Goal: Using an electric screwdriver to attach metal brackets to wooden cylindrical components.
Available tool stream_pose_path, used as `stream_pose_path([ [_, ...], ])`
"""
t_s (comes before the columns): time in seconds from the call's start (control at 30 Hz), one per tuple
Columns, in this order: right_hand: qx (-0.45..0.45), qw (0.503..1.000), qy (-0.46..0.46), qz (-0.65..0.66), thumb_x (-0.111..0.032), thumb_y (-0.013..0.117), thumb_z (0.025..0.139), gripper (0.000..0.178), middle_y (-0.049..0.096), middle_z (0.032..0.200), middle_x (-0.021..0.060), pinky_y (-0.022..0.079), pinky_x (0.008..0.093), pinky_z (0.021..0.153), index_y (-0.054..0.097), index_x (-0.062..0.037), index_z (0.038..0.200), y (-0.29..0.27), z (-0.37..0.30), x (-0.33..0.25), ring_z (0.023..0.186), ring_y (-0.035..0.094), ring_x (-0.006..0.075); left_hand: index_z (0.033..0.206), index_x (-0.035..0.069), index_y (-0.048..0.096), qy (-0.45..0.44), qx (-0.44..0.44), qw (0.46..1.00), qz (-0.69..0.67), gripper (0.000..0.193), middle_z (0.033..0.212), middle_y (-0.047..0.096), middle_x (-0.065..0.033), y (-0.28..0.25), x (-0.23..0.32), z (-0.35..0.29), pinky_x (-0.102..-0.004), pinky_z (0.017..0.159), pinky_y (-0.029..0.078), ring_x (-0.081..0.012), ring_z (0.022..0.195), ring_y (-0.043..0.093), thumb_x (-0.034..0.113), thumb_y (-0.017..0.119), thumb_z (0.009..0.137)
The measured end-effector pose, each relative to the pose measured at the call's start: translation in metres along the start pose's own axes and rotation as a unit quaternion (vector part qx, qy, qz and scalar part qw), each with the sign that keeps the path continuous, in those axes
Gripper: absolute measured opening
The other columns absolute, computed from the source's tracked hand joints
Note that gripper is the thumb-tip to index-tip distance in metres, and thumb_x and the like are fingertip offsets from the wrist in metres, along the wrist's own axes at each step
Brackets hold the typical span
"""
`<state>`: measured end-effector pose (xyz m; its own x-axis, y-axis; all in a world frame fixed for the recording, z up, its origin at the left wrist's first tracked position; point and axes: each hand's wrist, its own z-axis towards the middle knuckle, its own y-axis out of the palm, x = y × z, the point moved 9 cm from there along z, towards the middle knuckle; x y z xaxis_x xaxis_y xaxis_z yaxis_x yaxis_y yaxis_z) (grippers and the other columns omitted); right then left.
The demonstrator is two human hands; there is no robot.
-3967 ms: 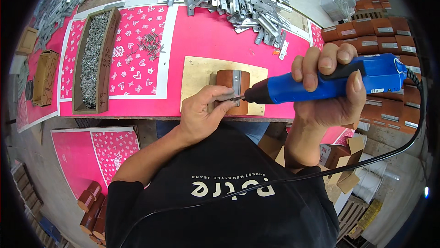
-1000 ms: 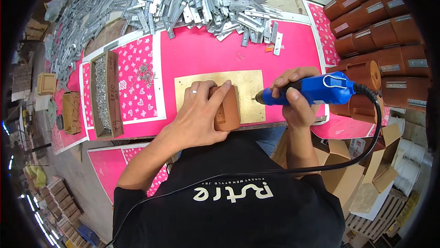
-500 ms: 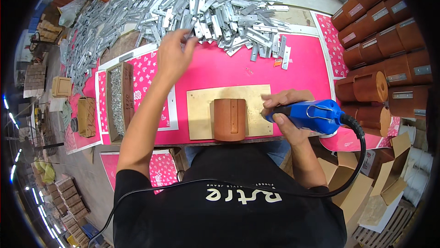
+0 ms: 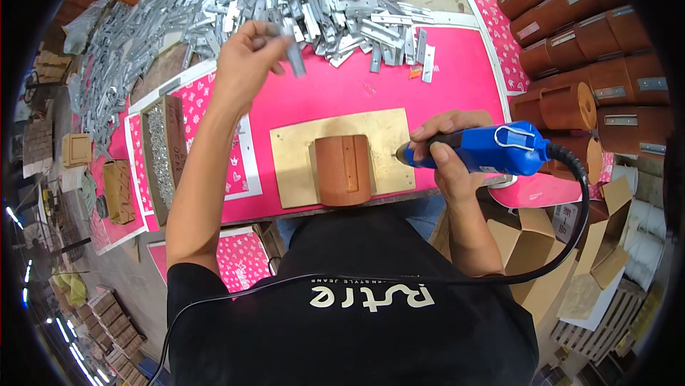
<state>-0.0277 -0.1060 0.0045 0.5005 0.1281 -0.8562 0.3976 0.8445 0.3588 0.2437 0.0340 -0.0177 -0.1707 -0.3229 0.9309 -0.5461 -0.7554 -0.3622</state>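
Observation:
My left hand [image 4: 242,68] is closed on a flat metal plate [image 4: 296,59], slightly blurred, which it holds by one end above the pink tabletop [image 4: 342,90] near a big heap of similar silver plates [image 4: 321,1]. In my right hand [image 4: 454,172] is a blue electric screwdriver [image 4: 492,149], its tip pointing left. Between my hands, close to my body, a reddish-brown rounded wooden block [image 4: 332,175] with a long narrow recess rests on a pale board [image 4: 291,175]. The screwdriver tip is apart from the block, to its right.
A wooden box [image 4: 175,133] full of small screws stands on the left. Reddish-brown blocks [image 4: 564,111], many fitted with metal plates, are stacked at the right. The screwdriver's black cable [image 4: 581,222] loops down across my front. Open cardboard boxes [image 4: 539,243] sit at the lower right.
My left hand has drawn away from the heap's edge, and a metal plate now shows in its fingers. My right hand still holds the screwdriver. The whole view has shifted slightly.

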Motion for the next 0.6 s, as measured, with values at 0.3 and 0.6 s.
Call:
stream_pose_path([
  [0.3, 0.017, 0.997, 0.016, -0.08, -0.011, 0.069, 0.084, 0.033, 0.064, 0.086, 0.0223, 0.053, 0.0326, 0.06, 0.045, -0.0034, 0.105, 0.011, 0.01, 0.0, 0.06, 0.06, 0.0206, 0.105, 0.002, 0.064, -0.111, -0.16, 0.97, -0.147, 0.018, 0.079, 0.063, -0.0019, 0.073, -0.023, -0.08, -0.0213, 0.052, 0.047, -0.0065, 0.065, 0.056, 0.007, 0.067, 0.087],
  [0.6, 0.032, 0.995, 0.018, -0.094, -0.012, 0.07, 0.084, 0.034, 0.065, 0.086, 0.0215, 0.053, 0.0315, 0.06, 0.045, -0.0032, 0.105, 0.011, 0.005, -0.003, 0.062, 0.061, 0.0197, 0.096, 0.0, 0.065, -0.008, -0.142, 0.989, 0.05, 0.016, 0.083, 0.067, -0.0026, 0.084, -0.019, -0.059, -0.0223, 0.056, 0.047, -0.006, 0.07, 0.059, 0.013, 0.069, 0.087],
])
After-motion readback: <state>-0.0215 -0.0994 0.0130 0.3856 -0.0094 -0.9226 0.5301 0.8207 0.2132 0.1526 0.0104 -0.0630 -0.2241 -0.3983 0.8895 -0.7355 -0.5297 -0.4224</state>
